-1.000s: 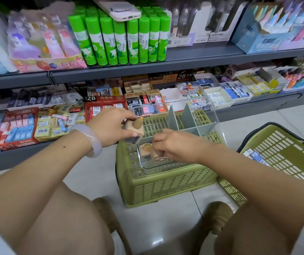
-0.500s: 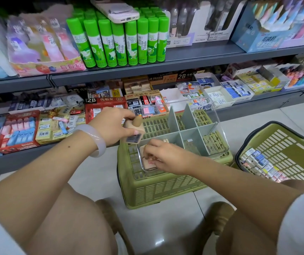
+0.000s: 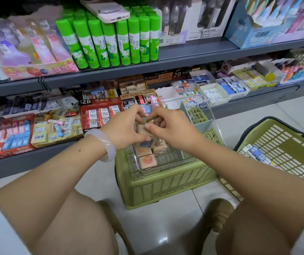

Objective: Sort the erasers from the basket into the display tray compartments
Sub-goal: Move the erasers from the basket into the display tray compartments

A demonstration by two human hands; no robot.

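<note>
Both hands pinch one tan eraser [image 3: 143, 130] above the clear display tray [image 3: 167, 167].
Left hand [image 3: 122, 128] and right hand [image 3: 173, 129] meet; tray rests on upturned green basket [image 3: 166, 186].

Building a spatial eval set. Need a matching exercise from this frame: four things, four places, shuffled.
Things
1. phone
2. bracelet
3. tray
4. small boxed erasers

Places
A. on the upturned green basket
B. in the open basket on the right
C. on top of the glue sticks
D. on the left wrist

Pairs: 1-C, 2-D, 3-A, 4-B
</note>
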